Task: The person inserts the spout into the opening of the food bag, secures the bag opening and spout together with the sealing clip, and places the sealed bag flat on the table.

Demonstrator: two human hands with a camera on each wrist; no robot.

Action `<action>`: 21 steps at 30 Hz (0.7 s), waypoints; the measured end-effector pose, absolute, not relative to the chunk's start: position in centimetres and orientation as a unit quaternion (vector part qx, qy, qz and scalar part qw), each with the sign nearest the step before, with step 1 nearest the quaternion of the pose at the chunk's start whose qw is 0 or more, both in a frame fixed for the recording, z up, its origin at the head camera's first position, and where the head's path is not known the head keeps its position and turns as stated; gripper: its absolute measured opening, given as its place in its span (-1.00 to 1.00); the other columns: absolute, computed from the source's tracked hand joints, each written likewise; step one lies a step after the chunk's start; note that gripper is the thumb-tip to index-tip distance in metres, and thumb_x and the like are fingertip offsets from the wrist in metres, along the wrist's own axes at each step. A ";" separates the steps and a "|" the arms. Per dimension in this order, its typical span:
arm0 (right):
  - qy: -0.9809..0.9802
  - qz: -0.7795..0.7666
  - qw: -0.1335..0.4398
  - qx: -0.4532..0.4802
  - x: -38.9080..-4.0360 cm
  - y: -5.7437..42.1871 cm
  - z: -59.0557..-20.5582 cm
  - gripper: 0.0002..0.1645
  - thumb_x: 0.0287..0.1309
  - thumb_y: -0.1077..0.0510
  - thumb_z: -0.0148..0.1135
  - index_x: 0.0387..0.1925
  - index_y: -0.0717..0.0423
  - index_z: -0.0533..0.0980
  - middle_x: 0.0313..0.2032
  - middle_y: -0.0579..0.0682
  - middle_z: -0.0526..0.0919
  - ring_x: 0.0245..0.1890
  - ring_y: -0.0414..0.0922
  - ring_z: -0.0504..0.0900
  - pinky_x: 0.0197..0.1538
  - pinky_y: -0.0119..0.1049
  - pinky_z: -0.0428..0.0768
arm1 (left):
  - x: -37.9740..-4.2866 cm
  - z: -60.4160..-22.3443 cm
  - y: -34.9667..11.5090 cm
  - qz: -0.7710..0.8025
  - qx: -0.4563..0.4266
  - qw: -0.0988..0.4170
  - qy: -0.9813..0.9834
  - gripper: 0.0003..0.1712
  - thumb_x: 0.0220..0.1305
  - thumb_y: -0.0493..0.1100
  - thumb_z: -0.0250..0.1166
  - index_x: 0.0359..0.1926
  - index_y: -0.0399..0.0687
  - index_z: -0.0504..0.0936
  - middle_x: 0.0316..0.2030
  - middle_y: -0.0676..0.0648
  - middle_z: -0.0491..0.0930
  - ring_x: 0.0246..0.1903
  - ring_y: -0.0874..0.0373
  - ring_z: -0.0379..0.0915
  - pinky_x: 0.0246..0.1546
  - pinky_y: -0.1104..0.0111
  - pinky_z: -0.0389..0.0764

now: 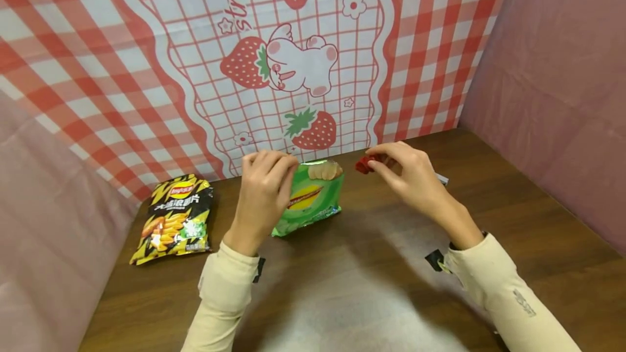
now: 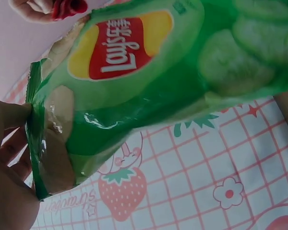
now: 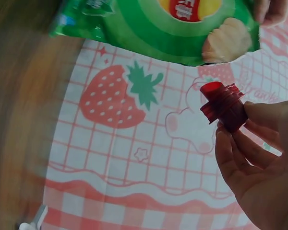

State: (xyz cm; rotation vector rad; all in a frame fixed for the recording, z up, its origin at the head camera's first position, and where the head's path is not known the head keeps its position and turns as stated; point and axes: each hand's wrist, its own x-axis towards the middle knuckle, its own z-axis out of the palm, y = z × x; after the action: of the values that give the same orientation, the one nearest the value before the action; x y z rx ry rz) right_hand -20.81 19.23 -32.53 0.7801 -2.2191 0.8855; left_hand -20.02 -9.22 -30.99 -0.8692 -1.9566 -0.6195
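My left hand (image 1: pixel 264 194) pinches the top edge of a green Lay's chip bag (image 1: pixel 313 200), holding it tilted above the table. The left wrist view shows the sealed end of this bag (image 2: pixel 134 86) between thumb and fingers; its front has a yellow-and-red logo and cucumber slices. To the right of the bag, apart from it, my right hand (image 1: pixel 408 175) holds a small red plastic piece (image 1: pixel 364 164) between thumb and fingertips. In the right wrist view the red piece (image 3: pixel 223 106) looks like a short spout with a ridged collar.
A black-and-yellow Lay's chip bag (image 1: pixel 176 219) lies on the left of the brown wooden table (image 1: pixel 342 281). A small whitish object (image 1: pixel 442 178), partly hidden behind the right hand, lies on the table. A strawberry-print cloth (image 1: pixel 303 69) hangs behind, with pink cloth at both sides.
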 end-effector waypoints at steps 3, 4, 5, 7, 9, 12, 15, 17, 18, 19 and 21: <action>-0.833 0.345 0.309 0.303 -20.5 18.8 -32.2 -0.75 0.17 0.28 0.40 -0.09 0.14 0.66 -0.24 -0.04 0.70 -0.31 -0.21 0.62 -0.31 -0.40 0.56 | -20.0 -31.0 -9.3 -0.251 -0.351 0.437 -0.789 -0.90 0.36 -0.30 0.27 -0.27 -0.20 0.71 -0.29 -0.09 0.65 -0.25 -0.01 0.50 -0.04 0.03 0.33; -0.831 0.348 0.307 0.307 -20.4 18.7 -32.1 -0.75 0.16 0.28 0.40 -0.09 0.13 0.66 -0.23 -0.05 0.70 -0.31 -0.22 0.62 -0.30 -0.42 0.56 | -20.0 -31.0 -9.3 -0.253 -0.351 0.436 -0.789 -0.91 0.35 -0.30 0.27 -0.27 -0.20 0.71 -0.29 -0.09 0.66 -0.26 -0.01 0.51 -0.05 0.04 0.33; -0.829 0.351 0.304 0.310 -20.3 18.5 -32.0 -0.75 0.16 0.28 0.41 -0.09 0.13 0.66 -0.23 -0.05 0.71 -0.30 -0.23 0.62 -0.30 -0.45 0.54 | -20.0 -31.0 -9.3 -0.256 -0.351 0.435 -0.789 -0.91 0.35 -0.31 0.27 -0.27 -0.20 0.71 -0.30 -0.09 0.66 -0.26 -0.01 0.51 -0.05 0.04 0.33; -0.826 0.356 0.299 0.317 -20.2 18.2 -31.9 -0.75 0.16 0.28 0.41 -0.09 0.14 0.65 -0.21 -0.06 0.71 -0.29 -0.23 0.63 -0.28 -0.49 0.53 | -20.0 -31.0 -9.3 -0.260 -0.353 0.428 -0.790 -0.93 0.33 -0.32 0.28 -0.26 -0.21 0.70 -0.30 -0.10 0.65 -0.26 -0.01 0.51 -0.06 0.05 0.33; -0.824 0.361 0.296 0.322 -20.0 18.0 -31.8 -0.75 0.16 0.29 0.41 -0.09 0.14 0.66 -0.21 -0.06 0.72 -0.27 -0.23 0.63 -0.27 -0.50 0.52 | -20.1 -31.1 -9.3 -0.258 -0.354 0.419 -0.795 -0.94 0.32 -0.33 0.30 -0.26 -0.20 0.70 -0.31 -0.10 0.65 -0.25 -0.01 0.52 -0.08 0.06 0.34; -0.823 0.370 0.287 0.322 -19.9 17.8 -31.9 -0.74 0.16 0.30 0.40 -0.09 0.14 0.66 -0.19 -0.06 0.72 -0.26 -0.23 0.64 -0.25 -0.49 0.54 | -20.1 -31.2 -9.2 -0.252 -0.355 0.399 -0.807 -0.95 0.31 -0.32 0.30 -0.24 -0.18 0.69 -0.30 -0.09 0.65 -0.23 0.00 0.53 -0.10 0.08 0.35; -0.821 0.383 0.277 0.321 -19.8 17.8 -32.1 -0.75 0.17 0.30 0.39 -0.09 0.13 0.66 -0.19 -0.07 0.73 -0.26 -0.23 0.66 -0.23 -0.47 0.56 | -19.9 -31.3 -9.1 -0.245 -0.355 0.382 -0.818 -0.93 0.32 -0.29 0.29 -0.21 -0.16 0.68 -0.27 -0.08 0.66 -0.22 0.02 0.52 -0.10 0.09 0.36; -0.816 0.398 0.270 0.321 -19.9 17.7 -32.2 -0.76 0.18 0.31 0.38 -0.09 0.15 0.66 -0.19 -0.07 0.73 -0.26 -0.22 0.68 -0.22 -0.46 0.58 | -19.9 -31.4 -9.0 -0.244 -0.355 0.376 -0.821 -0.92 0.33 -0.28 0.27 -0.19 -0.16 0.68 -0.26 -0.08 0.66 -0.21 0.02 0.53 -0.10 0.10 0.36; -0.813 0.406 0.266 0.321 -19.9 17.6 -32.2 -0.77 0.19 0.31 0.37 -0.09 0.15 0.66 -0.19 -0.07 0.73 -0.25 -0.21 0.69 -0.21 -0.46 0.59 | -19.8 -31.3 -9.0 -0.243 -0.355 0.374 -0.821 -0.91 0.34 -0.27 0.27 -0.19 -0.16 0.68 -0.26 -0.08 0.66 -0.21 0.02 0.53 -0.10 0.10 0.36; -0.810 0.416 0.260 0.321 -19.9 17.6 -32.3 -0.77 0.20 0.31 0.35 -0.09 0.14 0.66 -0.19 -0.07 0.74 -0.25 -0.20 0.69 -0.21 -0.47 0.59 | -19.8 -31.3 -8.9 -0.244 -0.355 0.373 -0.822 -0.91 0.34 -0.27 0.26 -0.19 -0.17 0.68 -0.26 -0.08 0.66 -0.20 0.03 0.53 -0.10 0.10 0.36; -0.803 0.439 0.243 0.322 -19.9 17.5 -32.3 -0.78 0.23 0.31 0.33 -0.08 0.13 0.65 -0.18 -0.07 0.74 -0.25 -0.18 0.70 -0.22 -0.46 0.59 | -19.7 -31.2 -8.9 -0.248 -0.356 0.372 -0.821 -0.92 0.35 -0.28 0.26 -0.21 -0.17 0.68 -0.27 -0.08 0.66 -0.20 0.03 0.54 -0.10 0.10 0.37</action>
State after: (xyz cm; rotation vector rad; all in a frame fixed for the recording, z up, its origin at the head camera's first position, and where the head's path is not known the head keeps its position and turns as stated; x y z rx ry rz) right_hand -19.91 17.51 -32.35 0.8792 -2.1926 1.2003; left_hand -19.70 -8.88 -31.20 -0.9135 -2.1031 -0.6345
